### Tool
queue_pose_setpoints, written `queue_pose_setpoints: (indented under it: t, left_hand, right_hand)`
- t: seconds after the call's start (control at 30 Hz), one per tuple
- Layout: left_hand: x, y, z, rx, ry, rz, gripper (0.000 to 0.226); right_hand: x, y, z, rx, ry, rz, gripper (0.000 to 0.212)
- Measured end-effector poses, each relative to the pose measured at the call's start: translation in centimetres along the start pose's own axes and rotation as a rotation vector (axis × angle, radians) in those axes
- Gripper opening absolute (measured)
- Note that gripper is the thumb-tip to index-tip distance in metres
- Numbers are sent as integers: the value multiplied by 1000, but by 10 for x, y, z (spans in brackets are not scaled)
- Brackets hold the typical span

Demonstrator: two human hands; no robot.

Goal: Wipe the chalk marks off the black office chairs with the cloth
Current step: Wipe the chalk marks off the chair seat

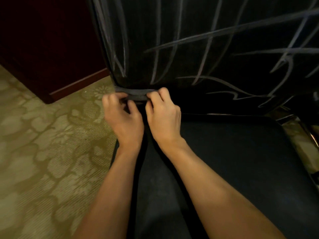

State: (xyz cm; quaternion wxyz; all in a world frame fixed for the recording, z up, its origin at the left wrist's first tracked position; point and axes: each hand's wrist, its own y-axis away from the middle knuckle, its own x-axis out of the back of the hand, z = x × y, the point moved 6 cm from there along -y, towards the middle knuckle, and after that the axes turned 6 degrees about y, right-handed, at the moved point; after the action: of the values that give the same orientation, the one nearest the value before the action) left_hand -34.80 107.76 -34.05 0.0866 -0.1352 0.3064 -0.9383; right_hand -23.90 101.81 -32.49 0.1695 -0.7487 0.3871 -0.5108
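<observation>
Head view: both forearms reach forward over the chair seat (241, 161). The left hand (123, 116) and right hand (163, 114) sit side by side, knuckles up, fingers curled, each pinching the grey cloth (136, 94) stretched between them. The cloth lies at the backrest's (189, 40) bottom left corner, at 12 o'clock from the hands. Chalk marks (207, 42) cover the backrest from 12 to 3 o'clock. Patterned carpet (43, 144) spreads open at 9 o'clock; a dark wooden panel (51, 49) stands at 10.
</observation>
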Motion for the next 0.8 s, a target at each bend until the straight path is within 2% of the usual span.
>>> queue_pose_setpoints:
  t: [0.07,0.17,0.4,0.57,0.63,0.73,0.8]
  left_hand:
    - [0,-1,0,0,3,-2,13]
    - [-18,10,15,-24,52,-34,14]
    - [-79,46,49,21,133,-263,14]
    - [-35,20,10,-10,40,-129,14]
    - [-25,14,0,3,18,-91,14]
    - [-35,21,2,48,35,-61,14]
    - [-60,35,14,73,61,-104,14]
  right_hand:
    - [1,-1,1,8,-10,-11,14]
    - [18,-3,23,-20,24,17,22]
    - [63,7,88,-143,152,74,12]
    - [17,3,44,-76,73,5,25]
    - [4,3,31,-68,68,-41,18]
    - [10,4,40,-37,91,-75,14]
    - [29,3,66,-53,140,-55,14]
